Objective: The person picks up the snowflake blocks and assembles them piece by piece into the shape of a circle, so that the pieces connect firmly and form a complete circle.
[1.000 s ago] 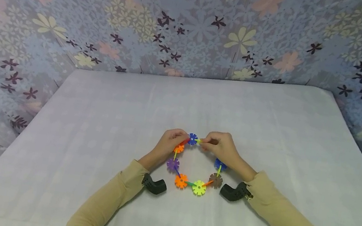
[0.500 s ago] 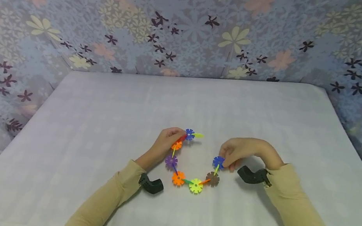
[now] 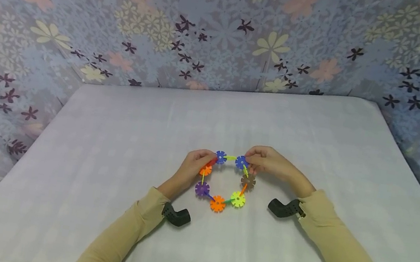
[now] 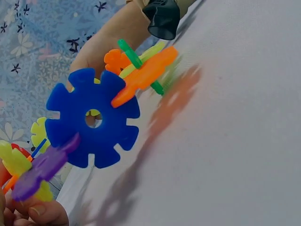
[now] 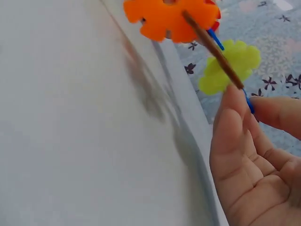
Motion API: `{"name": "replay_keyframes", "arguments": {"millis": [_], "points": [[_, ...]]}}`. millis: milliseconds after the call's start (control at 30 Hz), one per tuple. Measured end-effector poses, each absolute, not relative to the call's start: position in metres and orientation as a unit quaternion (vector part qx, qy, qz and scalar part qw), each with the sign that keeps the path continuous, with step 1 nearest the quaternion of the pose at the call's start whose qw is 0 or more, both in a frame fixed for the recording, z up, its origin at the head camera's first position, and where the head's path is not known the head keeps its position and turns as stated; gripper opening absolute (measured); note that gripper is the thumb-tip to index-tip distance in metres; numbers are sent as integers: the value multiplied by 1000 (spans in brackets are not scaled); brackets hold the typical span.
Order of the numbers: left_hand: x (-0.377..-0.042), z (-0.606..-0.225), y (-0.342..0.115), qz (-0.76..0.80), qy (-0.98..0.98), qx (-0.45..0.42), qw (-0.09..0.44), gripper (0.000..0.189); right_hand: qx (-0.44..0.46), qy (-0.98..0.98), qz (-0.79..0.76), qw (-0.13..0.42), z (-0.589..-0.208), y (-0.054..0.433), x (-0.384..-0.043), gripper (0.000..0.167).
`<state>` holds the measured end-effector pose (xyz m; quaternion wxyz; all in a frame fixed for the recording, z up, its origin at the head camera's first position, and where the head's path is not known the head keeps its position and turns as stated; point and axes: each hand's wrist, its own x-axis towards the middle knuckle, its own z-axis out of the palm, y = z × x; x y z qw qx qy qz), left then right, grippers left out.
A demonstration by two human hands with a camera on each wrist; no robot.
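A loop of notched plastic flower discs in several colours hangs just above the white table. My left hand (image 3: 191, 168) pinches a red disc (image 3: 212, 160) at its upper left, between an orange disc (image 3: 205, 170) and a blue disc (image 3: 221, 157). With thumb and fingertips, my right hand (image 3: 272, 164) pinches another blue disc (image 3: 241, 162), seen edge-on as a blue strip (image 5: 249, 102) in the right wrist view. Between the two blue discs lies a yellow-green disc (image 3: 231, 158); whether it is slotted into the right one I cannot tell. A brown disc (image 3: 248, 181) hangs below the right hand.
The white-covered table (image 3: 130, 137) meets a floral fabric wall (image 3: 226, 28) behind. A black curved wrist mount (image 3: 177, 216) juts from the left cuff and a matching mount (image 3: 283, 208) from the right cuff.
My right hand let go of the yellow-green disc, took the right blue disc, and carried it up and left beside it. The chain's right side rose along. My left hand stayed nearly still.
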<state>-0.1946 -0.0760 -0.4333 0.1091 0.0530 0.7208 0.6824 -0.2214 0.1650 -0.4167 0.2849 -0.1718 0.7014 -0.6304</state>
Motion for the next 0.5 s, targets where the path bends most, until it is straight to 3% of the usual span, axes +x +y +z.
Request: {"name": "replay_keyframes", "arguments": {"millis": [500], "points": [[-195,-434,-77,687,715,60,111,24,-173,676,-665,268,-416,162,-219,16]]}}
